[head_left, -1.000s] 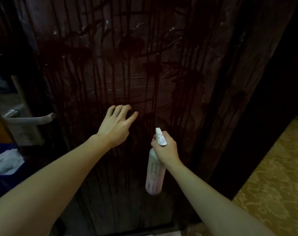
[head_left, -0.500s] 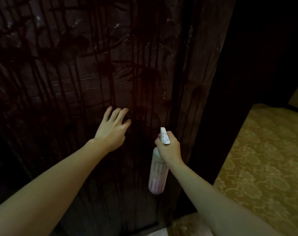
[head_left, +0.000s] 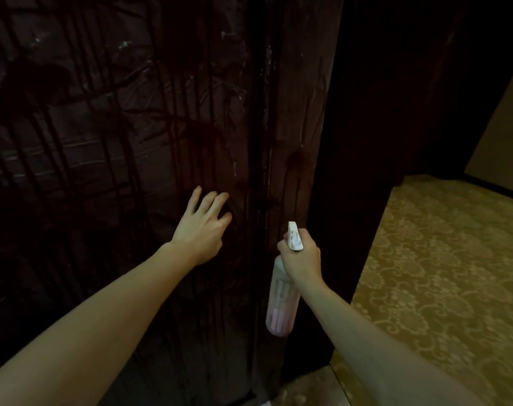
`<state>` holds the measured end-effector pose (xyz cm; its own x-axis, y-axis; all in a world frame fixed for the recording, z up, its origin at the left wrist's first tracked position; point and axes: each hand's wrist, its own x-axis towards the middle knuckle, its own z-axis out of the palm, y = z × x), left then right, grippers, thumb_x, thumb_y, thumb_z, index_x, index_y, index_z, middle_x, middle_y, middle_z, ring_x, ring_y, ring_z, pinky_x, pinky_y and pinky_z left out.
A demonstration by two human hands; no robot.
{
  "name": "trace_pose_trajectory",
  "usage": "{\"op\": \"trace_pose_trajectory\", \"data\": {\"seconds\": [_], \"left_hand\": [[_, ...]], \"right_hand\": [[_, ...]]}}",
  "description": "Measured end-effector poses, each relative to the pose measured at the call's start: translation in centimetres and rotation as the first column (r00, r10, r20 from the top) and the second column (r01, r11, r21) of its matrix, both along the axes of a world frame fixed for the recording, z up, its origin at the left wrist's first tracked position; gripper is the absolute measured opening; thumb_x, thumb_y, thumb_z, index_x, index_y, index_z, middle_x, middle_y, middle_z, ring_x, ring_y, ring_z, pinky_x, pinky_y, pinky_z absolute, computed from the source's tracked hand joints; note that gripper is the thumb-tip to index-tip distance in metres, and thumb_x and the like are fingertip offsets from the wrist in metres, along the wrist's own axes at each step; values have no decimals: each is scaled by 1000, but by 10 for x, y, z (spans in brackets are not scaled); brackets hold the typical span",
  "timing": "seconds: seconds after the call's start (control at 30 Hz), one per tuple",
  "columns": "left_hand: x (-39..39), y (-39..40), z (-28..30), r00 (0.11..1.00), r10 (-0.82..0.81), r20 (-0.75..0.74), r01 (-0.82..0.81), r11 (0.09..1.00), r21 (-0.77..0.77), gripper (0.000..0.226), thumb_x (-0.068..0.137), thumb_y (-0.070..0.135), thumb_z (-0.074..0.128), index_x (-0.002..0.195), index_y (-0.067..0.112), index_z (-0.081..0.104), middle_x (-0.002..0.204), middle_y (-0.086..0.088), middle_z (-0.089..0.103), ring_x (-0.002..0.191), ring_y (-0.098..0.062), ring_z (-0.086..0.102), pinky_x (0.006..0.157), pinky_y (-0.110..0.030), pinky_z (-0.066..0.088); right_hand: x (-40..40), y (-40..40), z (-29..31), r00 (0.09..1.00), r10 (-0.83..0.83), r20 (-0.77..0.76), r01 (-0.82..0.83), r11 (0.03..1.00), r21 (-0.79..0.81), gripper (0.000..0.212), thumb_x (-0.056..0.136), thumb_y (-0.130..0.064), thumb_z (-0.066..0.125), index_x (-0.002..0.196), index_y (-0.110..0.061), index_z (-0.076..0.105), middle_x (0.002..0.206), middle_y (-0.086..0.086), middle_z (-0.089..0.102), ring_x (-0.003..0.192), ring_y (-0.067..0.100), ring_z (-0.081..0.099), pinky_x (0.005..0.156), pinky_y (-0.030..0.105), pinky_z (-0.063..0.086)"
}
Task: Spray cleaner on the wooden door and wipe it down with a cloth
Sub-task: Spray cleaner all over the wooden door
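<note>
The door [head_left: 109,136] fills the left and centre of the view; dark drip streaks run down its wood. The left hand [head_left: 201,230] is raised against the door, fingers [head_left: 206,200] straight and spread, holding nothing. Right of it, the right hand [head_left: 302,259] grips the neck of the bottle [head_left: 280,306], fingers curled round it, nozzle toward the door edge. The bottle label carries print too blurred to read. Patterned carpet [head_left: 431,288] lies at far right.
</note>
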<state>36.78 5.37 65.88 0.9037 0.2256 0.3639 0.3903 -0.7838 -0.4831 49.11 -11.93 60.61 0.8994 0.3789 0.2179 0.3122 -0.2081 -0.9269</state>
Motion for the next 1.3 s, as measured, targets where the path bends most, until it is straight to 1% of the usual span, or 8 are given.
{"op": "trace_pose_trajectory", "data": {"seconds": [0.07,0.27,0.47,0.6,0.77,0.9,1.13,1.3], "left_hand": [[6,-5,-2,1000,0,-5,0,1000,-1,53,85,33,58,135,20,50,156,-15,17,144,-32,11,114,-53,-12],[6,-7,-13,998,50,-47,-51,999,-17,53,88,36,53,139,22,46,158,-14,10,145,-31,4,113,-54,-13],[-13,-2,-27,992,92,-87,-96,995,-42,58,89,36,52,144,23,38,159,-15,-1,146,-32,-6,114,-53,-12],[-38,7,-35,990,124,-62,-128,989,-77,62,88,35,52,146,23,34,159,-16,-1,146,-32,-6,116,-52,-9],[-84,24,-45,980,195,-27,-197,973,-122,69,85,33,58,147,19,32,159,-15,3,146,-32,1,118,-50,1],[-123,38,-53,961,275,-6,-272,950,-151,74,78,29,64,145,17,36,158,-16,13,144,-34,12,117,-50,11],[-191,59,-59,907,421,0,-413,889,-197,78,76,28,66,146,12,35,156,-18,19,142,-36,18,115,-51,17],[-235,73,-61,865,501,12,-484,842,-240,78,75,26,66,145,9,36,154,-20,23,140,-37,23,114,-51,21]], "right_hand": [[5,-4,-2,1000,10,16,-9,1000,-25,7,82,-19,65,84,-23,59,77,-3,64,74,15,63,70,37,55],[10,-11,-11,996,7,91,5,991,-137,17,84,-22,64,72,-21,52,66,-5,57,60,12,56,59,32,50],[1,0,-28,982,186,37,-174,961,-214,8,82,-20,63,85,-19,56,79,-3,64,74,15,63,71,40,55],[-11,10,-38,966,238,97,-195,924,-329,9,81,-24,61,79,-20,54,74,-6,61,70,13,59,66,36,50],[-33,28,-47,927,365,87,-302,864,-402,12,80,-25,62,76,-21,53,72,-6,60,68,12,58,60,31,43],[-60,48,-54,867,496,55,-431,801,-416,11,79,-23,64,83,-21,54,77,-5,62,71,14,60,66,39,50],[-107,84,-58,815,575,71,-472,731,-494,13,79,-25,62,75,-21,50,72,-5,60,69,16,58,67,34,46],[-141,110,-62,743,669,8,-595,667,-449,11,78,-24,62,82,-21,53,77,-5,62,73,17,60,71,43,52]]}}
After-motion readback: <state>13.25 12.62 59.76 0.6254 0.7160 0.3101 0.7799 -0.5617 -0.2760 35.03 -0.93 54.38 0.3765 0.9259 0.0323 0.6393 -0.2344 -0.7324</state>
